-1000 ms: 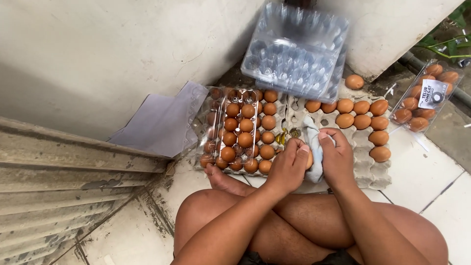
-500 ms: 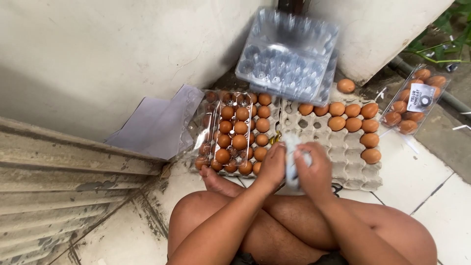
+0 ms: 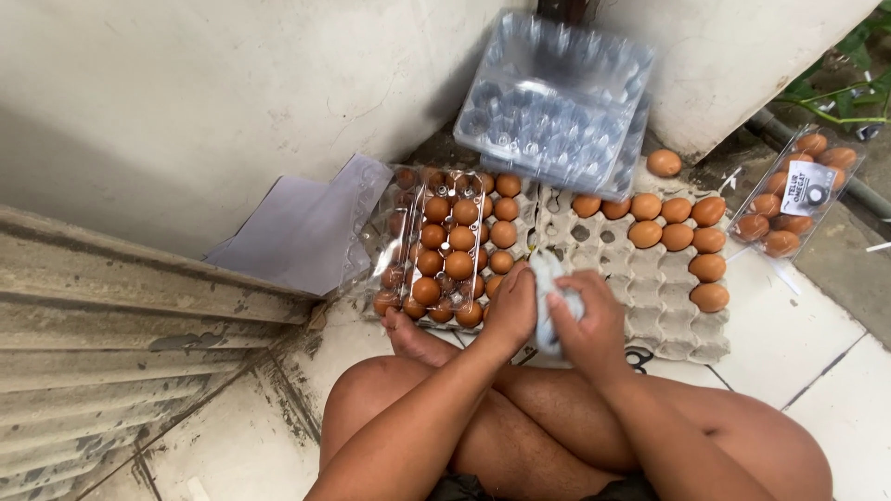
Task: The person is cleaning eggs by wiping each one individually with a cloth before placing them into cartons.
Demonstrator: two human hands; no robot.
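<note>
Both hands, left hand (image 3: 512, 311) and right hand (image 3: 587, 320), are clenched together around a crumpled white cloth (image 3: 548, 301) held upright between them, just short of the grey pulp egg tray (image 3: 673, 311) carrying brown eggs (image 3: 677, 237) ahead.

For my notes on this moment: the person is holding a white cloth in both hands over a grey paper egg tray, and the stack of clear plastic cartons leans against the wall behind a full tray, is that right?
Not quite. In the head view the grey paper egg tray is only partly filled; most cups are empty. The rest holds: both hands, left hand and right hand, hold the white cloth, and the clear plastic cartons lean against the wall.
</note>
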